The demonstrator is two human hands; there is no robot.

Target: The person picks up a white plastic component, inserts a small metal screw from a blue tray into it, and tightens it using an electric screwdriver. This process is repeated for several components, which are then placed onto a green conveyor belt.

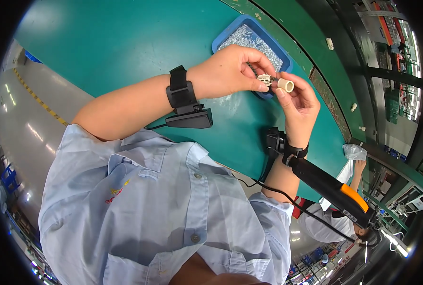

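Observation:
My left hand [230, 66] comes in from the left and pinches a small cream plastic part with ribbed sides [264, 79] between thumb and fingers. Close beside it, my right hand [302, 99] grips a short cream cylinder with an open round end [286, 86]. Something dark and thin shows between the two cream parts; I cannot tell whether they are joined. Both hands are raised over the near edge of a blue plastic bin [219, 42], which holds many small shiny metal pieces [245, 40]. Black strapped devices sit on both wrists.
A green work table [126, 33] lies under my hands. A black and orange hand-held power tool [332, 190] hangs across my right forearm, with a black cable [287, 199]. Small cream parts [329, 43] lie along the far green ledge. At right, another person [323, 223] works near a clear bag [355, 152].

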